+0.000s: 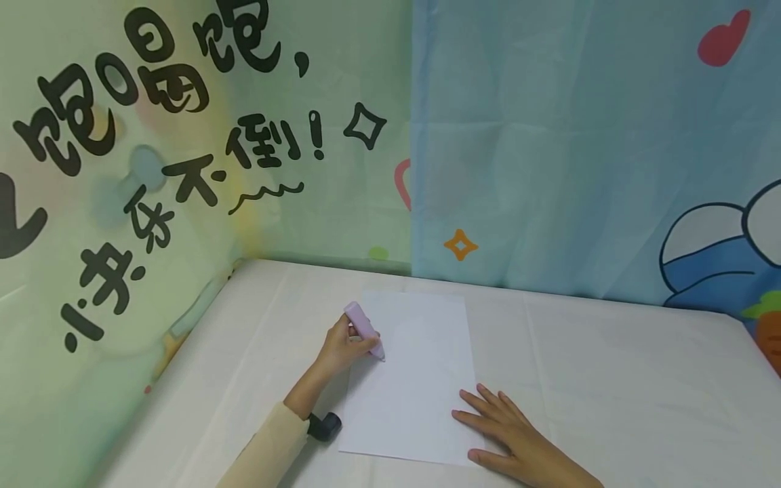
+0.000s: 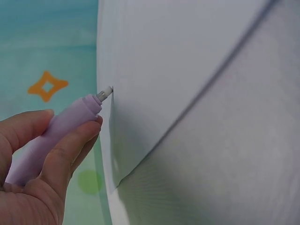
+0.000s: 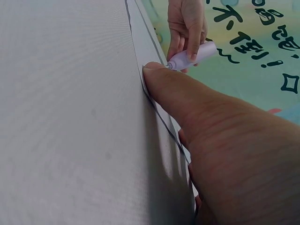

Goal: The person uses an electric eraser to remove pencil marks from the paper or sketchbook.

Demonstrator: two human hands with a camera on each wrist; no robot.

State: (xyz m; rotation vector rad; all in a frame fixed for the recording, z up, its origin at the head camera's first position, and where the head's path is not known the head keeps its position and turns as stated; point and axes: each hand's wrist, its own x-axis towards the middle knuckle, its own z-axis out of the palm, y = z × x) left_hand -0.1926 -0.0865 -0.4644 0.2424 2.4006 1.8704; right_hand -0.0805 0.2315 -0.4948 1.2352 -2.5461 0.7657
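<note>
A thick lilac pen (image 1: 361, 322) is pinched between the thumb and fingers of my left hand (image 1: 343, 349). It slants, its narrow pale tip at the left part of a white sheet of paper (image 1: 415, 407). In the left wrist view, the pen (image 2: 58, 133) shows a silvery collar, with the tip right at the paper's surface (image 2: 154, 56). My right hand (image 1: 512, 434) lies spread at the sheet's lower right edge, fingers apart. The right wrist view has the right thumb (image 3: 173, 86) large in front, with the left hand (image 3: 187, 23) and pen beyond it.
The sheet lies on a table with a white cloth (image 1: 610, 393). A dark camera (image 1: 325, 427) sits at the left wrist, beside the paper's left edge. Behind the table hang a blue curtain (image 1: 549, 135) and a green printed one with black characters (image 1: 329, 203).
</note>
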